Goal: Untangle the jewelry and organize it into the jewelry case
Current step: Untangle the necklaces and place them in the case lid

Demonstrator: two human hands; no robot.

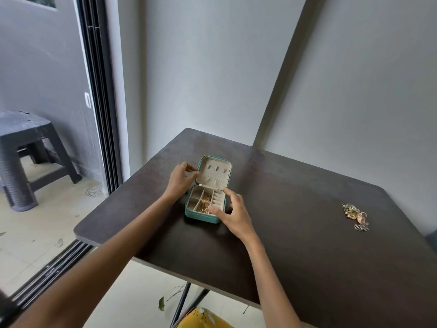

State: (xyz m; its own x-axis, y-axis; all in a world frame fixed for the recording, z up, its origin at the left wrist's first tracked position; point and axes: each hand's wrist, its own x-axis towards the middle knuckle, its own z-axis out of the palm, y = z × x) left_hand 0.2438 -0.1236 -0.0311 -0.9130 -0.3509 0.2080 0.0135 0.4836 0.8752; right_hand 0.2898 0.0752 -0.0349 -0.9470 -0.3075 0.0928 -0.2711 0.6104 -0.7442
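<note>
A small teal jewelry case (192, 213) lies open on the dark table (295, 245), its beige lid (214, 172) tilted back. Gold chains (205, 204) sit tangled in its middle compartments. My left hand (181, 179) rests at the case's left side, fingertips pinched against the lid's edge. My right hand (233, 213) hovers over the case's right front corner with fingers spread, the thumb near the chains. A separate pile of jewelry (354, 215), gold and silver pieces, lies far to the right on the table.
The table stands against a grey wall (331, 91). To the left is a sliding glass door (99, 102) with a dark plastic stool (26, 147) outside. The table's front edge is near me, with yellow cloth (203, 318) below it.
</note>
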